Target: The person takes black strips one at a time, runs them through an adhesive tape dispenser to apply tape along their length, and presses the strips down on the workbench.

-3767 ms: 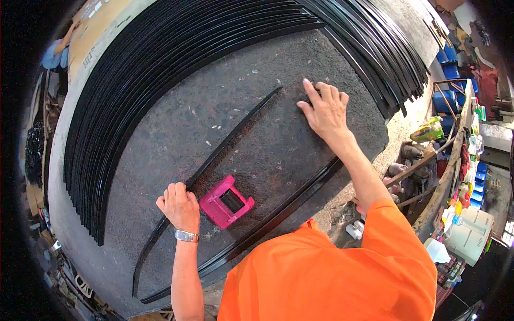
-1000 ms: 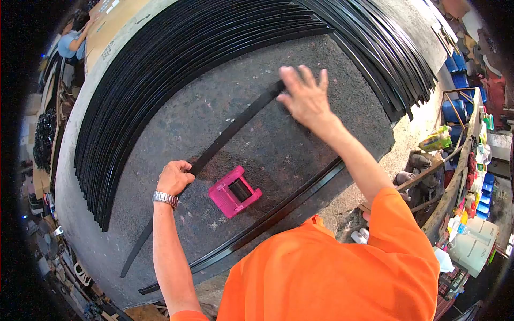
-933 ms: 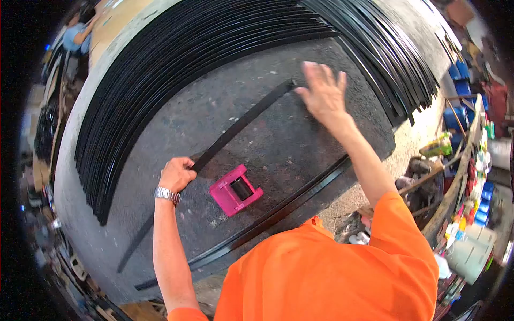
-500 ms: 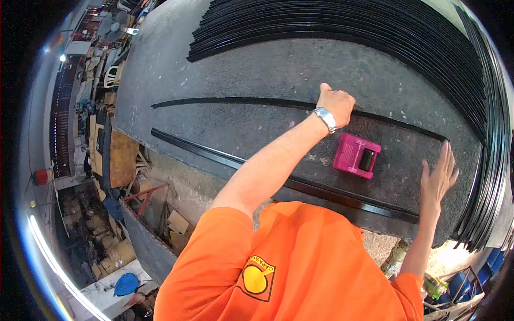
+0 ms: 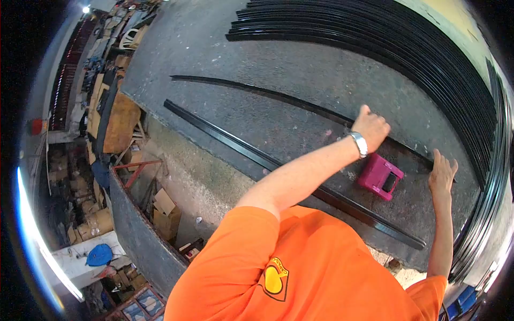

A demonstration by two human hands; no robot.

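A long, thin black strip [image 5: 278,96] lies slantwise across the dark work table [image 5: 198,59]. My left hand [image 5: 371,131], with a metal-banded watch on its wrist, is closed over this strip right of its middle. Near the strip's right end, my right hand [image 5: 442,172] has its fingers over it, partly bent; its grip is partly hidden. Just below my left hand sits a magenta plastic block [image 5: 377,174] with a dark opening. Closer to my body, a wider glossy black profile [image 5: 225,136] runs along the table's front edge, partly behind my left forearm.
Many black profiles [image 5: 342,27] lie side by side at the back, and more of these lengths [image 5: 490,203] line the right side. Left of the table stands a grey bin [image 5: 142,214] with cardboard [image 5: 166,211] in it. Clutter fills the far left.
My right hand has come down onto the right end of the strip. My left hand remains closed on the strip. The camera view has turned and shifted.
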